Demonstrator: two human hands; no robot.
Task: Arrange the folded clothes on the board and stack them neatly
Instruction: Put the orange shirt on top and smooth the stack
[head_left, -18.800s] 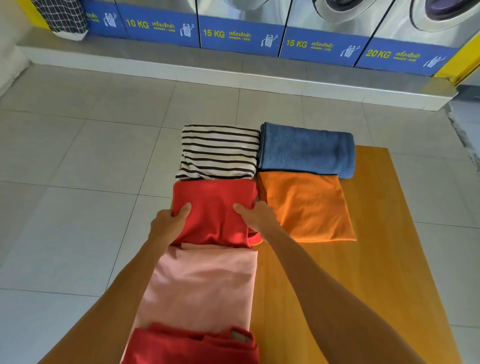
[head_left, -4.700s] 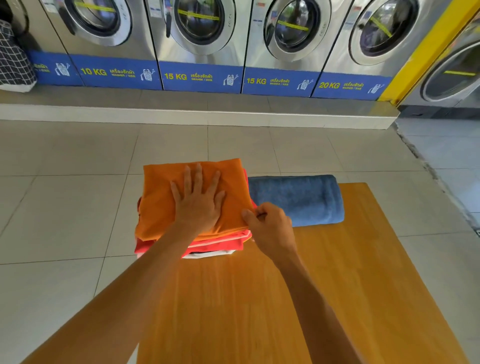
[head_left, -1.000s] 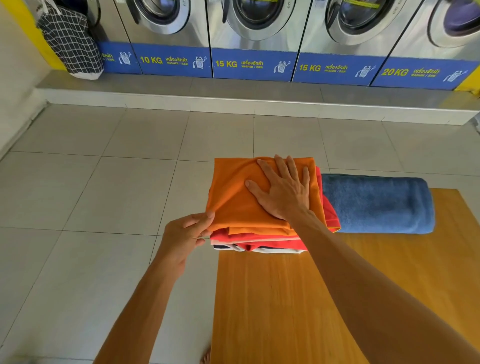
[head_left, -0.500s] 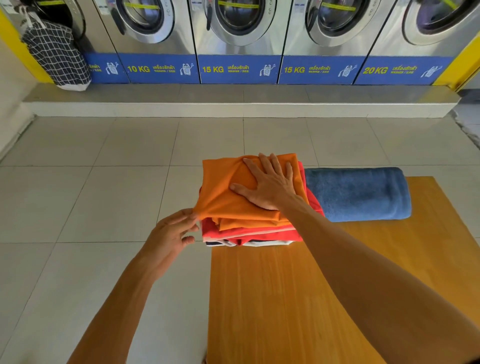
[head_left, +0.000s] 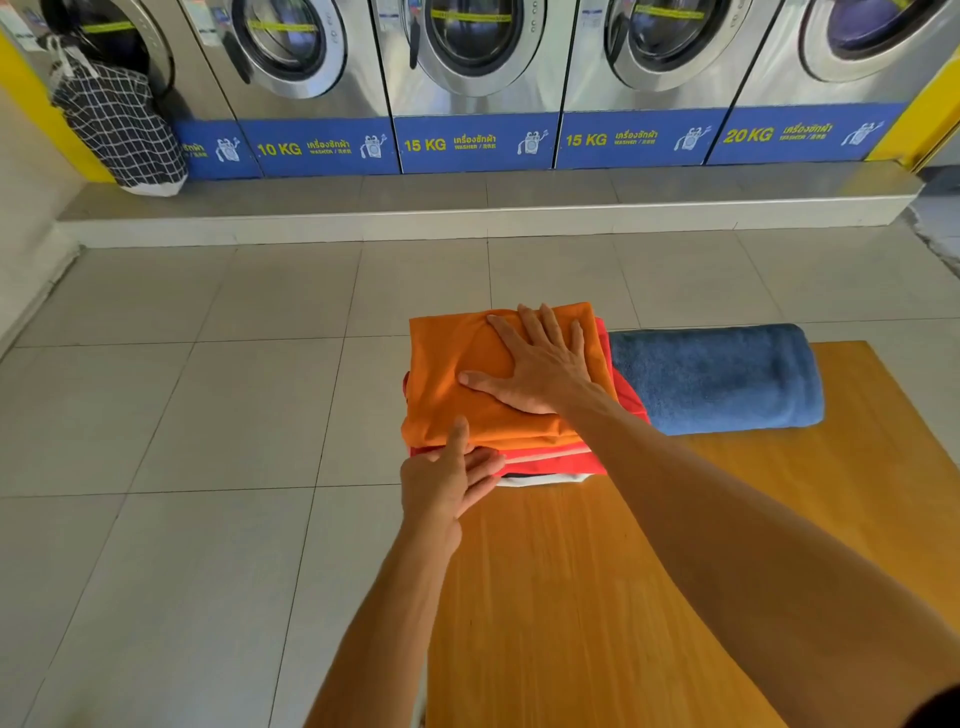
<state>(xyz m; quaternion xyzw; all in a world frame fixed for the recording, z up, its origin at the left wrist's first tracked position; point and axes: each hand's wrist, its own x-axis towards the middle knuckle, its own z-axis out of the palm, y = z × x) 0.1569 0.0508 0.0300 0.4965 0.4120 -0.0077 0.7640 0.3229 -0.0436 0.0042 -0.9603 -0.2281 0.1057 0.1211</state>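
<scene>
Right hand (head_left: 540, 366) lies palm down, fingers spread and extended flat, on the folded orange garment (head_left: 457, 379) that tops the stack of folded clothes (head_left: 545, 460); it presses on the cloth and grips nothing. Its forearm enters from the lower right corner and crosses above the wooden board (head_left: 571, 597). Left hand (head_left: 449, 480) sits at the near left corner of the stack, thumb raised against the orange garment's front edge, the other fingers extended and laid along the near side of the lower layers; it is mostly open, touching the edges of the pile, with no fold seen pinched between its fingers. Beneath the orange piece show red layers (head_left: 561, 460), and at the bottom a dark and white edge (head_left: 545, 478). The stack rests on the far left corner of the board, its left side at or slightly over the board's edge. A rolled blue towel (head_left: 717, 379) lies on the board just to the right of the stack, touching or nearly touching it. The board is bare, orange-brown wood grain toward the viewer. Around it extends a floor of large pale grey tiles (head_left: 182, 415). Beyond, on a raised grey plinth (head_left: 467, 208), stands a row of front-loading steel washing machines (head_left: 467, 52) with blue panels marked 10 KG, 15 KG, 15 KG and 20 KG. A black bag with a white grid pattern (head_left: 119, 124) stands on the plinth at far left
</scene>
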